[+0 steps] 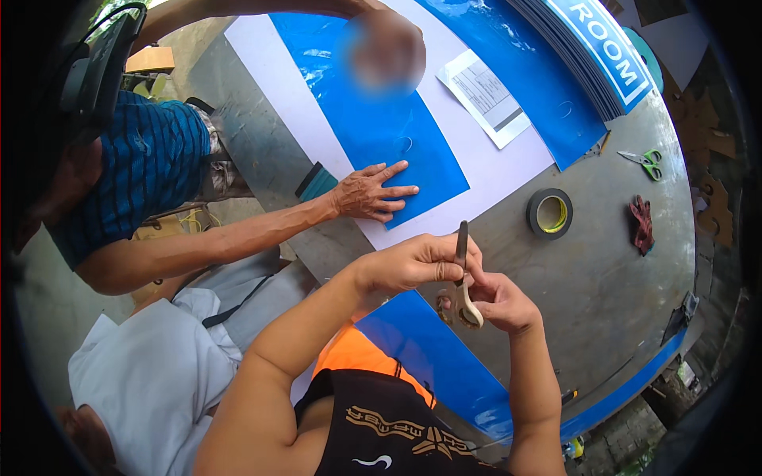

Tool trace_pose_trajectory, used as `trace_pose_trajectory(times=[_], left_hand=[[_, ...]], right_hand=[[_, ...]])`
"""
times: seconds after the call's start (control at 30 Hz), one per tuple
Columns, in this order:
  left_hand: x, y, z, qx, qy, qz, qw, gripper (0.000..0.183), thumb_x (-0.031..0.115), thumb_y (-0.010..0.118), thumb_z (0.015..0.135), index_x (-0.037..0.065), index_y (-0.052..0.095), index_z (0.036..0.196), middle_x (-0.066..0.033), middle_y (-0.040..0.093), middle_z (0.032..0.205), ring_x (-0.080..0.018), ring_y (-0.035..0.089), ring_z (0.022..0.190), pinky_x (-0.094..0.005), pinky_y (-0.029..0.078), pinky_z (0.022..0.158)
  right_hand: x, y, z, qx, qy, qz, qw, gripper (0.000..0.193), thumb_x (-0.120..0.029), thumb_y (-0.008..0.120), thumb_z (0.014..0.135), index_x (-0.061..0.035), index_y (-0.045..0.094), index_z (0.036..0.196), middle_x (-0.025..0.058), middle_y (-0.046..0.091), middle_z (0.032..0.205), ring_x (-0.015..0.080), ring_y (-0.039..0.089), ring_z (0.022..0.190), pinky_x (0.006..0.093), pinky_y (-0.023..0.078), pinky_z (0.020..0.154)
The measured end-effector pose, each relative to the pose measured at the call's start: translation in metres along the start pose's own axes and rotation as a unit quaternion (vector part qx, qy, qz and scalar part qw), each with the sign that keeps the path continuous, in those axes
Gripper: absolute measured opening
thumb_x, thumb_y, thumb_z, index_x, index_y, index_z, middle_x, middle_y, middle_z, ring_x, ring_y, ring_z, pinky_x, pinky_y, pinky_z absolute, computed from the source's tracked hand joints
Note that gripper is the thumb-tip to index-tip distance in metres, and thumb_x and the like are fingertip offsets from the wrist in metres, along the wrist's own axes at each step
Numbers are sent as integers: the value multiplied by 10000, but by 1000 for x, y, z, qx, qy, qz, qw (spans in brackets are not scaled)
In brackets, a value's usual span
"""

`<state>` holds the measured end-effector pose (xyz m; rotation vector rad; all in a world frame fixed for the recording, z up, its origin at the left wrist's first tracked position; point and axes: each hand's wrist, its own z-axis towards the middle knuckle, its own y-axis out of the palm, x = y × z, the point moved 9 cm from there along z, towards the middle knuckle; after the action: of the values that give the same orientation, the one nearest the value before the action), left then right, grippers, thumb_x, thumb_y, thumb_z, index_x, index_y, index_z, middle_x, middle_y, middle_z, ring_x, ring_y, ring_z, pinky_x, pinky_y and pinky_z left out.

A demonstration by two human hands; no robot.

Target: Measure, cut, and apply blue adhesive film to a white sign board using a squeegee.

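Between my two hands stands a pair of scissors [465,311] with pale handles, its dark blades pointing away from me. My left hand [417,262] is closed around it near the pivot, thumb pressed to the metal. The fingers of my right hand [508,303] are bent in at the handle loops; its grip is partly hidden. Below the scissors, close to my body, lies a blue sheet [436,361]. Beyond my left hand, a co-worker's hand [369,192] rests spread on another blue sheet [432,166], which lies over a white sheet [500,186].
A black tape roll [549,213], green-handled scissors [651,164] and a red glove [641,225] lie on the metal table [587,293]. Farther off are a printed paper [488,99] and a stack of blue signs [607,59]. A co-worker in blue [151,151] stands at the left.
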<state>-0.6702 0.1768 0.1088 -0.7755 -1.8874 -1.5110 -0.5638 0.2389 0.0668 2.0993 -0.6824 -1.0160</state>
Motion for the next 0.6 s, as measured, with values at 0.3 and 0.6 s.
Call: trace_pose_trajectory(times=[0.3,0.6], left_hand=[[24,-76,-13,109,-1,206,972,290,259,720,947,60,689,1156,-54,568,1216,-174,576,1111,-343,465,985],[57,-236,-4,430,-7,435,791,662,384,840,823,105,577,1363,-121,573,1313,-264,547,1172,-414,473,1002]], right_hand=[[-53,-8,41,31,61,-380,922,275,-74,787,832,13,704,1080,108,735,956,181,687,866,326,531,780],[-204,-88,117,158,-16,-775,611,543,-111,933,589,-11,624,1024,151,669,1047,346,620,1010,431,505,833]])
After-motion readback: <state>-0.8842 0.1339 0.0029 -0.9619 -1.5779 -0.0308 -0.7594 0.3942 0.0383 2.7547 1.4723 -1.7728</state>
